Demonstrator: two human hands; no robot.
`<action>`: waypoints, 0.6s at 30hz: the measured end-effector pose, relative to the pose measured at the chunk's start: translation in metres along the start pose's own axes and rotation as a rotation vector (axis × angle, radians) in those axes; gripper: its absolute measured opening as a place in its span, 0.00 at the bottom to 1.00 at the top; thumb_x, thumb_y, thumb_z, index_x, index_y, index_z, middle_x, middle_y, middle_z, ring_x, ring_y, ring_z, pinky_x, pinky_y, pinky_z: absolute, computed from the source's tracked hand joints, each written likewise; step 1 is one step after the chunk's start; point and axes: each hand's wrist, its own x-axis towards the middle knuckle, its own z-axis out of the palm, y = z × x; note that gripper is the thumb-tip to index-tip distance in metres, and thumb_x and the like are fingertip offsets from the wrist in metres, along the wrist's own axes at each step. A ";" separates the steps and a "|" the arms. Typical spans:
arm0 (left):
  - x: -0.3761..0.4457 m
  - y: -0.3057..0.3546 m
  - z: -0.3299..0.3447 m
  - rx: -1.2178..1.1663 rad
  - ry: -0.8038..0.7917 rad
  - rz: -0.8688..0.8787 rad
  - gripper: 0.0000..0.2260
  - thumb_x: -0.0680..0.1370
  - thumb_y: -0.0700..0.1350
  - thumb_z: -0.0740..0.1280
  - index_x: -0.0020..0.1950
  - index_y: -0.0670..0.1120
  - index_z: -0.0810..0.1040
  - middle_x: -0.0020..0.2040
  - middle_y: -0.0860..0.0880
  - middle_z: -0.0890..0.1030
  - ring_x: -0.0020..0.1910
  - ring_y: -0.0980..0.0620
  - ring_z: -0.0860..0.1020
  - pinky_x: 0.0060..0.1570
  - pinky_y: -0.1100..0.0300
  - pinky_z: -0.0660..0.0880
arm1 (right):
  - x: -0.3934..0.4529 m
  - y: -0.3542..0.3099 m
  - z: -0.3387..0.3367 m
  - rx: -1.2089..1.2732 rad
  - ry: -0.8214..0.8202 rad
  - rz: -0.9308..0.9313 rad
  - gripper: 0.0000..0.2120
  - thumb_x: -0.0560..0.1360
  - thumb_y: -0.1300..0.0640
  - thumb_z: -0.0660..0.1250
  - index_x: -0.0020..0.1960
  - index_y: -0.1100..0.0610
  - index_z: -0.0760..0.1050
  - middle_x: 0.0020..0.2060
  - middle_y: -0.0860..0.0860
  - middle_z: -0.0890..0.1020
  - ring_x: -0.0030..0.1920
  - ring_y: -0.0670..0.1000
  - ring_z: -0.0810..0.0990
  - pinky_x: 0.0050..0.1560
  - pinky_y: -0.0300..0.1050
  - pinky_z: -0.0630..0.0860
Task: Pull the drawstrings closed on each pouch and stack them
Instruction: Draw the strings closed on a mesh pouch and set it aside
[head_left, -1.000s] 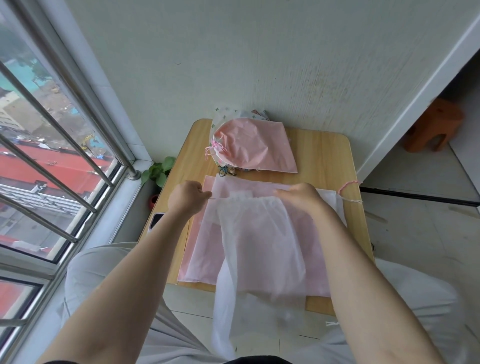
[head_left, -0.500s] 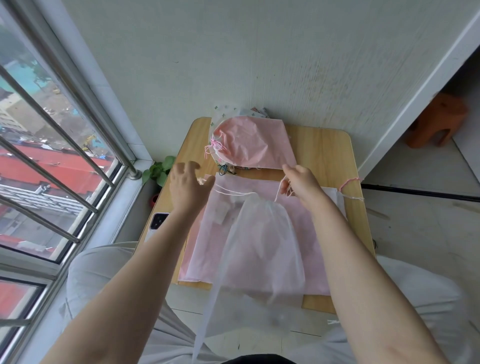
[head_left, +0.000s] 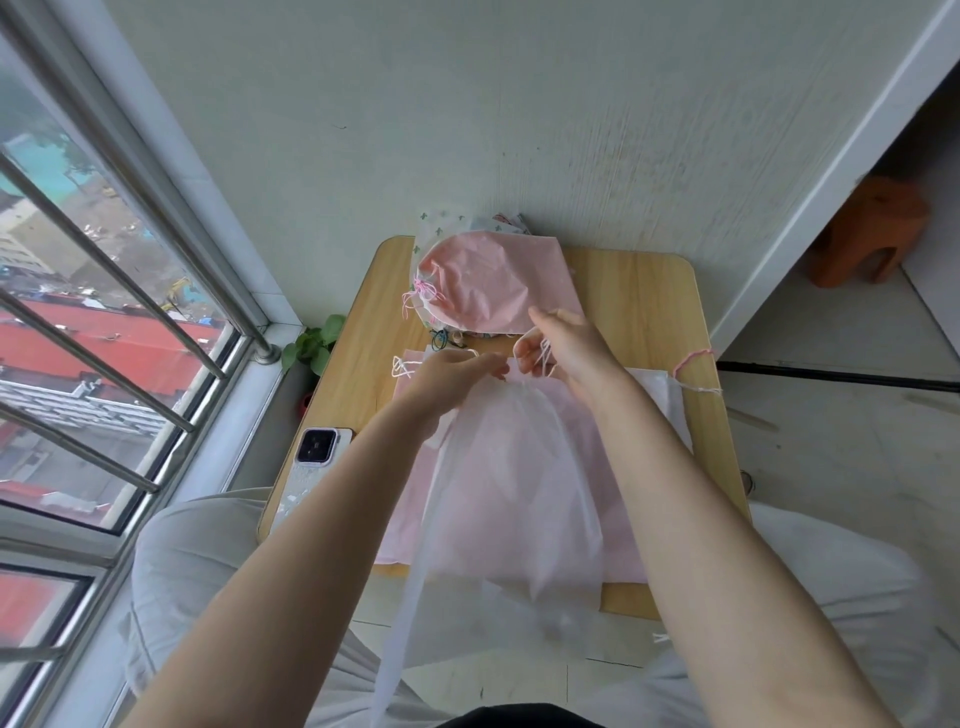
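A sheer white pouch hangs from both hands over the table's near half, its mouth gathered between them. My left hand pinches the gathered mouth. My right hand holds the white drawstring, whose loops dangle under its fingers. Flat pink pouches lie beneath the white one. At the table's far edge sits a stack with a closed pink pouch on top, its pink strings bunched at the left.
The small wooden table stands against the wall, with a window and railing to the left. A phone lies on the table's left edge. A white pouch with pink string lies at the right. A plant sits below the sill.
Both hands came together at the white pouch's top, gathering its mouth from spread flat to bunched. The right hand now holds the drawstring loops.
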 end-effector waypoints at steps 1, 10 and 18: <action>0.000 0.000 -0.001 0.002 0.013 -0.001 0.10 0.75 0.50 0.70 0.46 0.45 0.86 0.44 0.49 0.86 0.41 0.52 0.81 0.48 0.57 0.80 | 0.000 -0.001 0.000 -0.003 -0.003 0.002 0.11 0.82 0.54 0.59 0.49 0.62 0.70 0.32 0.58 0.81 0.28 0.54 0.77 0.29 0.42 0.69; 0.003 -0.003 -0.012 -0.004 0.106 -0.061 0.16 0.82 0.48 0.61 0.50 0.41 0.86 0.40 0.52 0.83 0.34 0.56 0.77 0.28 0.73 0.73 | 0.003 0.008 -0.009 -0.538 0.307 -0.201 0.10 0.73 0.53 0.65 0.54 0.52 0.75 0.53 0.45 0.76 0.53 0.50 0.75 0.53 0.47 0.73; 0.006 -0.007 -0.008 -0.043 0.162 -0.082 0.15 0.82 0.48 0.61 0.47 0.42 0.84 0.36 0.53 0.81 0.32 0.58 0.75 0.25 0.74 0.71 | -0.016 0.008 0.017 -0.759 -0.143 0.136 0.25 0.71 0.36 0.66 0.35 0.58 0.77 0.30 0.51 0.78 0.33 0.50 0.76 0.38 0.43 0.70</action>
